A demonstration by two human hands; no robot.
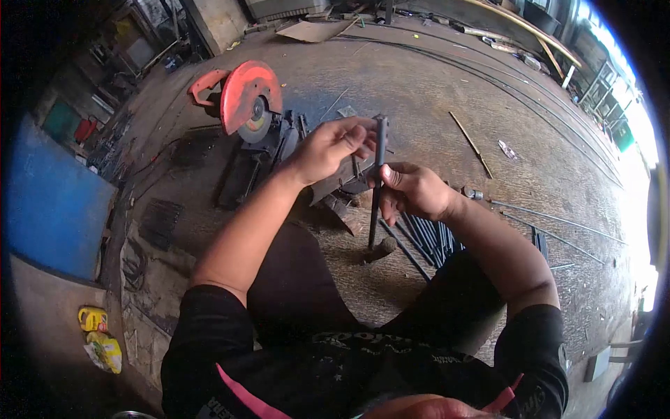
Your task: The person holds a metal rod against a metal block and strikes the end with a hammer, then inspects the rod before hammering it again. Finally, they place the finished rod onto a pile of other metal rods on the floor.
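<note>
A dark metal rod stands nearly upright in front of me, with a thicker, lighter grey upper part. My right hand grips it about halfway up, thumb pressed against its side. Beside the rod's upper end is my left hand, its fingers loosely bent and apart; whether a fingertip touches the rod is hard to see. At the rod's lower end lies a short, rough brown cylindrical piece. Several similar dark rods lie in a bundle on the floor under my right hand.
A red-guarded cut-off saw stands to the left ahead. A yellowish stick and long thin bars lie on the right. At far left are a blue panel and a yellow container.
</note>
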